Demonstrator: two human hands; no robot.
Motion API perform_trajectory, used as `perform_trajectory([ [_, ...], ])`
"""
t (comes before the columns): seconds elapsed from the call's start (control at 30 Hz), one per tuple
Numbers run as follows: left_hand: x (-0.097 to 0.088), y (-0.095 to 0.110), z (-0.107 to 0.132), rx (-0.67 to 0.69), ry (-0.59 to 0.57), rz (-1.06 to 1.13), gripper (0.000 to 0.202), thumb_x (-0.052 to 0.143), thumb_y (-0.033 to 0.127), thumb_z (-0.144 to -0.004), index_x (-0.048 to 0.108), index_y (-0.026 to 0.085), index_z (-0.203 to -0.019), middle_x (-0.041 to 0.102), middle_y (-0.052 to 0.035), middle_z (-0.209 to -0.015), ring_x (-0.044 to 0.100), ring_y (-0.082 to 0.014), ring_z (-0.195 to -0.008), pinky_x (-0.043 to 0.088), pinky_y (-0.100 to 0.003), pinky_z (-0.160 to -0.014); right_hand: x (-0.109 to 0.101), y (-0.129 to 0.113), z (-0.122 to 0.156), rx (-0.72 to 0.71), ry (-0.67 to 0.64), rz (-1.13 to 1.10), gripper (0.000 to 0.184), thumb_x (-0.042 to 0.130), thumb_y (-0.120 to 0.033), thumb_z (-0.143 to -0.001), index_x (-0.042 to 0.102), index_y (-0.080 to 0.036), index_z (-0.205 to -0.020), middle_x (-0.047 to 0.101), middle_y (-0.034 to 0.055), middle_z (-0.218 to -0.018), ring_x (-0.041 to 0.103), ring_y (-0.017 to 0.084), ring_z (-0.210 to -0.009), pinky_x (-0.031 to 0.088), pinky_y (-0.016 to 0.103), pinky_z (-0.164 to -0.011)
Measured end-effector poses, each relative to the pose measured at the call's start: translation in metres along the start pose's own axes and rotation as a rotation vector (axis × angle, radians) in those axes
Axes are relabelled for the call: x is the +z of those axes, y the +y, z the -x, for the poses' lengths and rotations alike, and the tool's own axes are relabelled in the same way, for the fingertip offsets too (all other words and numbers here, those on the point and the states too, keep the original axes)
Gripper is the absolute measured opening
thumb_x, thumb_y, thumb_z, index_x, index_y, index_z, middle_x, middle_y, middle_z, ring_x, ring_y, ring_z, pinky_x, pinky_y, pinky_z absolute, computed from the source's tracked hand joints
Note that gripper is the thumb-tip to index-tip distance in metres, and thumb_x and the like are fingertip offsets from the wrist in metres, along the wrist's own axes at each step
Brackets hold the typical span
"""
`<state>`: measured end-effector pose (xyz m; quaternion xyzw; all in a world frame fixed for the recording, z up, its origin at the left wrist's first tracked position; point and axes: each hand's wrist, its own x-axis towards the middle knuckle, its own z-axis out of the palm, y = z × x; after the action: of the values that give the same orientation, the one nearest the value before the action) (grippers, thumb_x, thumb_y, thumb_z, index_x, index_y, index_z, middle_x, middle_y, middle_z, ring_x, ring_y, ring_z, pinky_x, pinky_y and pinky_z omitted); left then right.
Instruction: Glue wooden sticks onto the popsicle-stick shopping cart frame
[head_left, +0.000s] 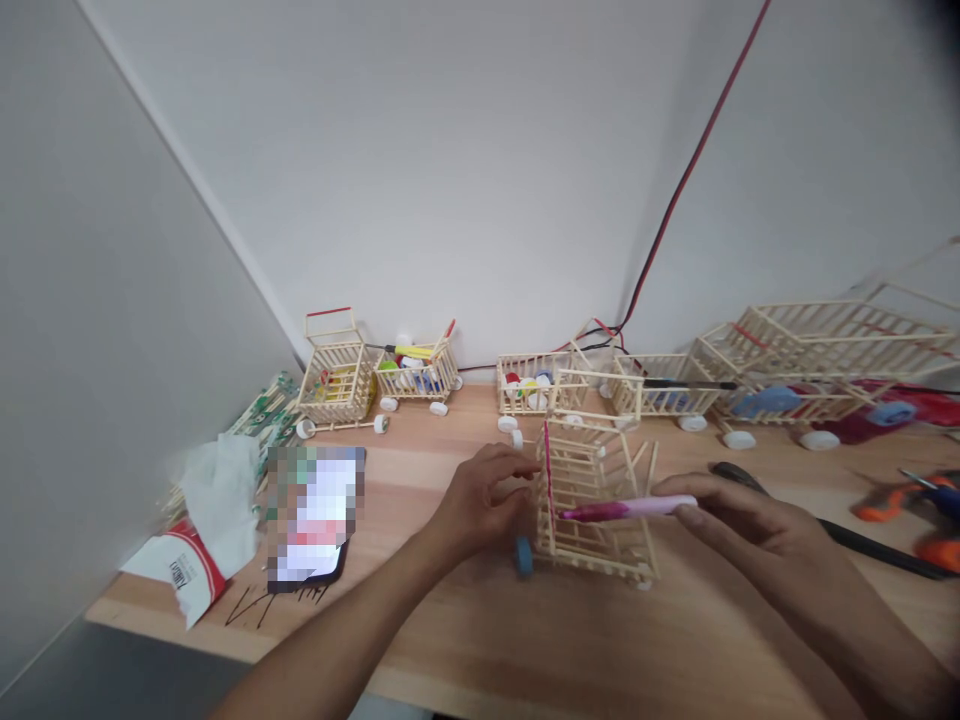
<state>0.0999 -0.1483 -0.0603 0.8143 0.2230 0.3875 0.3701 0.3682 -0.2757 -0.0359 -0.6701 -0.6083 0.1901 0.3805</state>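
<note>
A small cart made of wooden sticks lies on the wooden table in front of me, with a blue wheel at its lower left. My left hand grips the cart's left side, fingers curled against the frame. My right hand holds a pink marker whose tip touches a stick at the cart's left end. That stick is coloured pink.
Several finished stick carts with white wheels and small toys stand along the back wall. A phone, a tissue pack and stick packets lie at the left. Black scissors, orange tools and a red-black cable sit to the right.
</note>
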Motion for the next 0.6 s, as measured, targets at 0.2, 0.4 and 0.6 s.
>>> perform_trajectory([
  [0.2,0.002,-0.002,-0.001,-0.024,-0.015,0.004,0.022,0.065,0.015,-0.083,0.074,0.016,-0.103,0.073,-0.0088,-0.102,0.064,-0.0210,-0.098,0.050,-0.033,-0.088,0.007,0.004,0.001,-0.049,-0.062,0.100,0.034,0.058,-0.052,-0.087,0.075,-0.027,-0.103,0.076,0.0037,-0.097,0.070,0.021,-0.088,0.056,0.028,-0.076],
  [0.4,0.003,-0.001,-0.004,-0.073,-0.017,-0.023,0.015,0.066,0.019,-0.084,0.074,0.018,-0.096,0.073,-0.0069,-0.098,0.063,-0.0213,-0.098,0.049,-0.033,-0.088,0.010,0.001,0.003,-0.165,0.062,0.199,0.028,0.060,-0.044,-0.089,0.073,-0.028,-0.107,0.073,0.0027,-0.092,0.066,0.017,-0.075,0.054,0.028,-0.073],
  [0.6,0.004,-0.002,-0.006,-0.081,-0.027,-0.040,0.012,0.065,0.019,-0.084,0.073,0.019,-0.094,0.073,-0.0060,-0.096,0.063,-0.0207,-0.096,0.048,-0.032,-0.086,0.016,-0.001,0.004,-0.207,0.178,0.233,0.024,0.058,-0.043,-0.090,0.073,-0.028,-0.102,0.073,0.0027,-0.090,0.067,0.020,-0.080,0.055,0.032,-0.073],
])
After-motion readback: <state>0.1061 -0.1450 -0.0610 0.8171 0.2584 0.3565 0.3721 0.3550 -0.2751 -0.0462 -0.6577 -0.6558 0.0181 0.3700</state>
